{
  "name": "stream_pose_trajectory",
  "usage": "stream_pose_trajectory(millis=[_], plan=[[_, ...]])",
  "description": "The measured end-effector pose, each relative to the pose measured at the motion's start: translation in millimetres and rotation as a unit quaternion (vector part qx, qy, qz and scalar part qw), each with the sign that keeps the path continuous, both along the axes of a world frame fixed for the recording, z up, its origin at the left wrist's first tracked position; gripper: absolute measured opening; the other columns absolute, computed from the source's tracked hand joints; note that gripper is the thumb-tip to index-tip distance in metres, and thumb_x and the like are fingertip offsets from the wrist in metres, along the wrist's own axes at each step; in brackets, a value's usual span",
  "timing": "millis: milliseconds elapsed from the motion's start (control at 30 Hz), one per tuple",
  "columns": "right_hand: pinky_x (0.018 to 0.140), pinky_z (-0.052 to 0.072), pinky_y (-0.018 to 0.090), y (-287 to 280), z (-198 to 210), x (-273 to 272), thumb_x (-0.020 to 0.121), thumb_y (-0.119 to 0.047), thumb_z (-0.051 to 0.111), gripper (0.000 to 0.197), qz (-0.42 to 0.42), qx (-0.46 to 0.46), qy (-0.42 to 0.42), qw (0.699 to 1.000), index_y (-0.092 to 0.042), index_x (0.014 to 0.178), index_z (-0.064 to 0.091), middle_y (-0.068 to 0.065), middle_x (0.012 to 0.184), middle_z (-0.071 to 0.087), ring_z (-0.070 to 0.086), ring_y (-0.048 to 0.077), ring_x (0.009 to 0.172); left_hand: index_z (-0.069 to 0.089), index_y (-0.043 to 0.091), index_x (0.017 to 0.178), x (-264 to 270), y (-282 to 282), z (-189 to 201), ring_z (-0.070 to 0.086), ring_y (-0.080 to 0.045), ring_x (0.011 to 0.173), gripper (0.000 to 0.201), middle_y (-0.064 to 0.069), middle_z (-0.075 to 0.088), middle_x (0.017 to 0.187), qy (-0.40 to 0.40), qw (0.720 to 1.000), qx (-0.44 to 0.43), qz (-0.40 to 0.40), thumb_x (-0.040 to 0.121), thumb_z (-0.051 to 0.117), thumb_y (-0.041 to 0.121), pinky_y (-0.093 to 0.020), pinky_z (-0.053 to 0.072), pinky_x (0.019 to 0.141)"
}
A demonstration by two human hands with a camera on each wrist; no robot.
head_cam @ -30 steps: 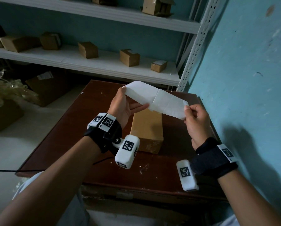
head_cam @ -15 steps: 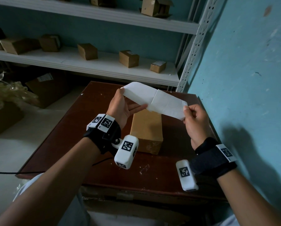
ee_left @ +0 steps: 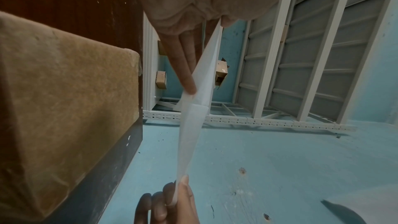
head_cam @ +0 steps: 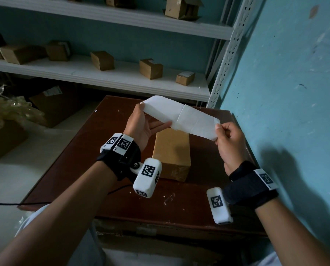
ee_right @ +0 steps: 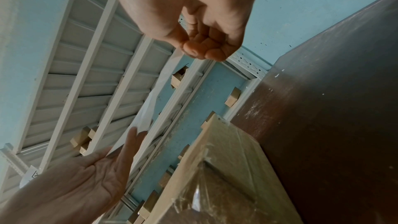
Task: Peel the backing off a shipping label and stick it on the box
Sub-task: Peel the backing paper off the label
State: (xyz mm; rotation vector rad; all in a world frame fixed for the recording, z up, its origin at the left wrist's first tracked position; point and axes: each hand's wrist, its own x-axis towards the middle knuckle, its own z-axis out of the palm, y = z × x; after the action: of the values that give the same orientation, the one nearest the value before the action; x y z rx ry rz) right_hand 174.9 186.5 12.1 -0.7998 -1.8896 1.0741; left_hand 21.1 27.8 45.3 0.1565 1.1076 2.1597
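A long white label sheet [head_cam: 181, 116] with a crease across its middle hangs in the air between my two hands. My left hand [head_cam: 141, 125] pinches its left end under the thumb, with straight fingers beneath the sheet. My right hand [head_cam: 220, 129] pinches the right end between thumb and curled fingers. Below the sheet a brown cardboard box [head_cam: 171, 150], taped over, lies on the dark wooden table [head_cam: 79, 162]. The left wrist view has the label sheet [ee_left: 191, 125] edge-on beside the box [ee_left: 64, 91]. In the right wrist view, my curled right hand [ee_right: 204, 47] is above the box [ee_right: 226, 159].
White shelves [head_cam: 122, 77] behind the table carry several small cardboard boxes. A blue wall [head_cam: 284, 93] runs close along the table's right edge. A larger carton [head_cam: 53, 104] and crumpled plastic wrap [head_cam: 9, 110] sit on the floor at the left. Small clear scraps [head_cam: 169, 198] lie near the table's front.
Both hands and the label sheet stay almost where they were, still stretched above the box. Neither grip has changed.
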Motion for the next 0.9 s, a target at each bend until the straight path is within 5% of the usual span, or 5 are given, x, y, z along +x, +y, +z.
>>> stream_pose_trajectory(millis=[367, 900], plan=[[0.061, 0.044, 0.022, -0.5, 0.6, -0.2, 0.098, -0.025, 0.051, 0.012, -0.003, -0.006, 0.003, 1.000, -0.018, 0.090, 0.056, -0.003, 0.078, 0.058, 0.055, 0.009, 0.069, 0.039, 0.013, 0.133, -1.5, -0.6, 1.5, 0.071, -0.038, 0.090, 0.035, -0.017, 0.064, 0.109, -0.002, 1.000, 0.005, 0.003, 0.104, 0.032, 0.031, -0.048, 0.058, 0.082], [0.060, 0.043, 0.021, -1.9, 2.5, 1.0, 0.099, -0.027, 0.050, 0.013, -0.003, -0.010, -0.006, 1.000, -0.016, 0.093, 0.056, 0.000, 0.082, 0.060, 0.055, 0.010, 0.070, 0.038, 0.012, 0.134, -2.6, -2.0, 1.4, 0.070, -0.039, 0.094, 0.036, -0.020, 0.061, 0.122, -0.002, 1.000, 0.011, 0.000, 0.104, 0.033, 0.030, -0.048, 0.058, 0.081]])
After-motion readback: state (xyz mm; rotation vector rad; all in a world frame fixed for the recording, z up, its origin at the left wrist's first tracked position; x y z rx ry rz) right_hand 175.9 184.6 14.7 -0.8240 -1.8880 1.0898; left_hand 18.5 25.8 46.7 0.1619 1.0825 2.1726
